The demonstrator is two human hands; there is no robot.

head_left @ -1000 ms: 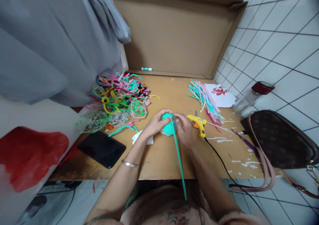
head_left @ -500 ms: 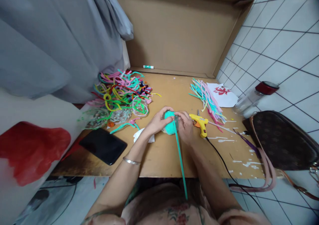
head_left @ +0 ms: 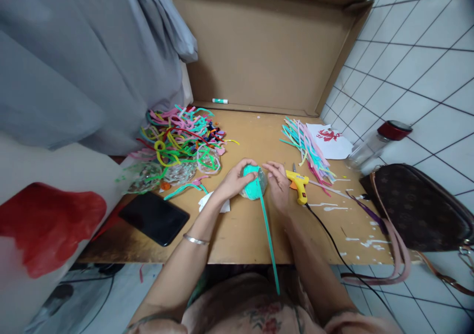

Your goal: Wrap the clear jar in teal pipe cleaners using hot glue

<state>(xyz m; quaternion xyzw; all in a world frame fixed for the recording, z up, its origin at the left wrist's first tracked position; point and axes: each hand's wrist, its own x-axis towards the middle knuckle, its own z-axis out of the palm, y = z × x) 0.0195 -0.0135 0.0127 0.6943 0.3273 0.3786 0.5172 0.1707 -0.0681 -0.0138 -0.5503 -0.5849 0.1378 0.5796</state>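
My left hand (head_left: 236,180) grips a round, clear-looking piece (head_left: 252,186) by its left side, the thumb pressed on its top. Turquoise pipe cleaner covers much of that piece; its right part shows grey and see-through. From it a long straight turquoise pipe cleaner (head_left: 268,228) runs down past the table's front edge. Just to the right of the piece is my right hand (head_left: 278,183), its fingers loosely bent and apart, with nothing visible in them. A yellow glue gun (head_left: 300,183) lies right of that hand, its black cord trailing toward the front edge.
Tangled pipe cleaners (head_left: 181,131) are heaped at the back left, a black phone (head_left: 154,218) in front of them. Straight pipe cleaners (head_left: 307,146) lie at the back right beside a paper (head_left: 329,139), a bottle (head_left: 377,144) and a brown bag (head_left: 418,205). Cardboard (head_left: 255,48) stands behind.
My right hand has let go of the round piece and drawn slightly right, uncovering its grey right part. My left hand keeps its hold.
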